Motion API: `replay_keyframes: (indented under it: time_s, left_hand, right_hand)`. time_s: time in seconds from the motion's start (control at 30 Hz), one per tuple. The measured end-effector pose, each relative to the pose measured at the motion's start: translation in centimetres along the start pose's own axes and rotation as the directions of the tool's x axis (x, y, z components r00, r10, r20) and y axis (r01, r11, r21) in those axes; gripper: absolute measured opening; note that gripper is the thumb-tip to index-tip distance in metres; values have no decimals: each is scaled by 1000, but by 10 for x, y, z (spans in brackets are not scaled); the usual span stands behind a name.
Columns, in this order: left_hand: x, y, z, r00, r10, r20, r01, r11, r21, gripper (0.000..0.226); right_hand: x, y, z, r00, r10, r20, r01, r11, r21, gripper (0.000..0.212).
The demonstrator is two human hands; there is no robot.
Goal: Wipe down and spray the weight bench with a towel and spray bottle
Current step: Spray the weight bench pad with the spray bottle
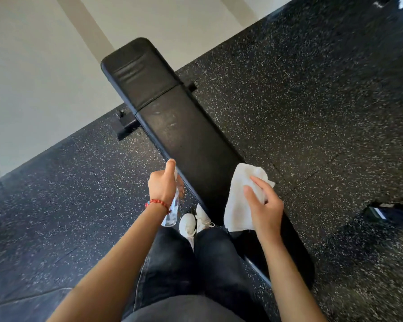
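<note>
Two hands work at the lower middle of the frame. A long black padded bench [184, 126] with smooth vinyl runs diagonally from upper left to lower right over speckled rubber floor [312, 101]. The left hand [162, 187] is curled round a clear plastic bottle [172, 210], thumb raised. The right hand [264, 205] pinches a soft white towel [239, 201] lying on the bench.

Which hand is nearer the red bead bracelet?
Left. The red bead bracelet circles the left hand's own wrist; the right hand is across the black padded bench, holding the white towel.
</note>
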State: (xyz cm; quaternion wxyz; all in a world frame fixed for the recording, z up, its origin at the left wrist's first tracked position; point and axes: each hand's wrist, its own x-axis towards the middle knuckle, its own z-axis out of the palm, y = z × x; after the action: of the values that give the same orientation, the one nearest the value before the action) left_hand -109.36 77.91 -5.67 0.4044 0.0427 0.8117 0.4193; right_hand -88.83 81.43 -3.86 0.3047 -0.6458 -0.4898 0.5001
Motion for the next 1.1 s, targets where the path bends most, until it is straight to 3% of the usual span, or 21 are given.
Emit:
replay_keyframes:
  time_s: [0.13,0.43,0.57,0.9,1.1]
  left_hand:
    - [8,19,5,999,42,-7,-42,997,-57,49]
    - [56,61,-6,996,55,-68,-59,997,-58,57]
    - [92,83,-24,998,42,-46,-46,993,-110,57]
    - [209,163,-79,997,76,32,-75,997,-34,61]
    - [247,205,-104,993,84,79,-76,992,-99,42]
  right_hand:
    - [22,-15,11,997,-45,61,46,999,-2,24]
    - [55,-45,53,994,-51,95,56,997,-44,24]
    - [67,-61,93,994,-38,98,43,998,-51,23]
    - [81,-118,224,999,20,33,-20,1000,6,29]
    - [92,-148,279,999,-1,41,1,1000,1,25]
